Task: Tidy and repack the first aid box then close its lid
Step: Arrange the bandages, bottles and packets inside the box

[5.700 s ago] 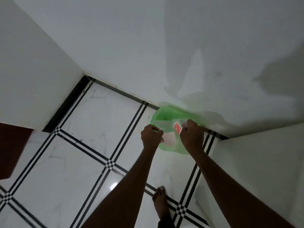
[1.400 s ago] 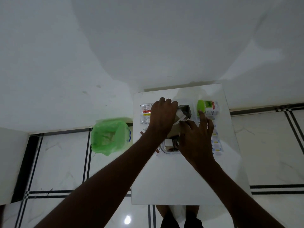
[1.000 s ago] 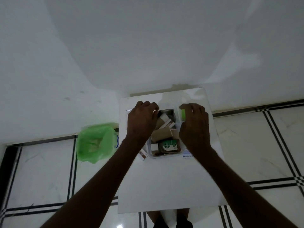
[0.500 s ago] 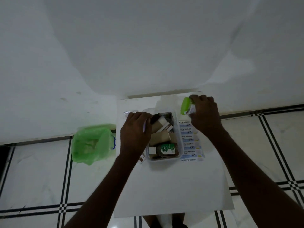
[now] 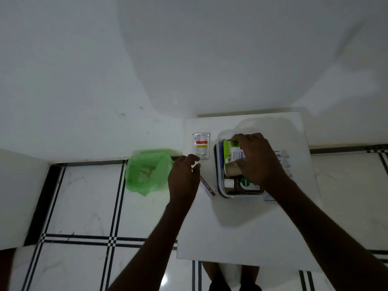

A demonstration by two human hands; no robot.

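Nearest the camera, the person's 2 bare forearms reached forward over a white table (image 5: 241, 227) standing on a marble floor with black inlaid lines. The left hand (image 5: 183, 179) hovered at the table's left edge, fingers loosely curled; whether it pinched anything could not be told. Just beside it on the table lay a narrow ointment box (image 5: 207, 186) with a brown band, angled toward the first aid box. The right hand (image 5: 257, 162) was inside the first aid box (image 5: 218, 175), a clear open container near the table's middle, and gripped a green-capped white bottle (image 5: 232, 153) lying on its side over the contents. At the box's near end sat a brown Dettol bottle (image 5: 246, 184) and a small white cap. Bandage strips (image 5: 283, 160) lay on the table just right of the box, partly hidden by the wrist. Farther back, a flat sachet (image 5: 201, 145) with red and yellow bands rested left of the box. On the floor left of the table sat a green plastic bag (image 5: 147, 171) against the white wall.
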